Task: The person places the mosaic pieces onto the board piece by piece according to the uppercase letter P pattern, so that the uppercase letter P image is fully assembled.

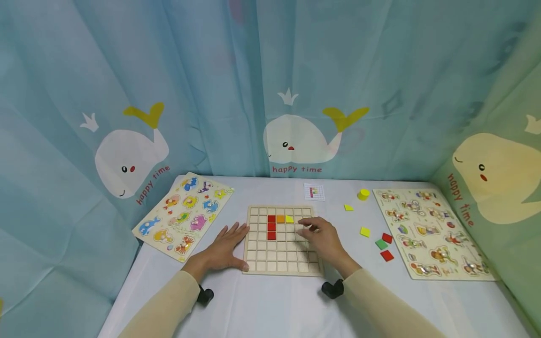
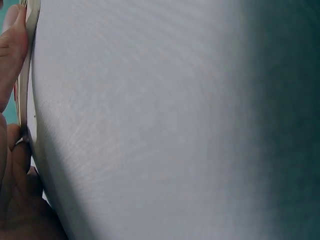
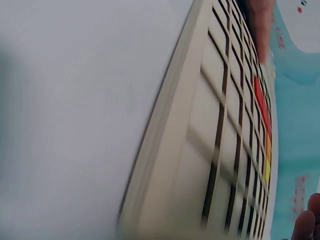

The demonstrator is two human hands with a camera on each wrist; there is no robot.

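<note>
A wooden grid board (image 1: 283,267) lies on the table between both hands. Set in its cells are red square tiles (image 1: 272,227), an orange tile (image 1: 281,218) and a yellow tile (image 1: 289,219) with a cut corner. My left hand (image 1: 224,249) rests at the board's left side with fingers spread, its thumb (image 2: 14,47) on the frame's near left corner. Over the board's right side hovers my right hand (image 1: 322,238), thumb and forefinger bent and apart, just right of the yellow tile. Nothing shows between its fingertips (image 3: 304,226) in the right wrist view.
Loose yellow (image 1: 365,232), green (image 1: 381,244) and red tiles (image 1: 386,256) lie right of the board. A yellow cylinder (image 1: 363,194) and a small pattern card (image 1: 314,192) are farther back. Picture puzzle boards lie at left (image 1: 169,213) and right (image 1: 431,234).
</note>
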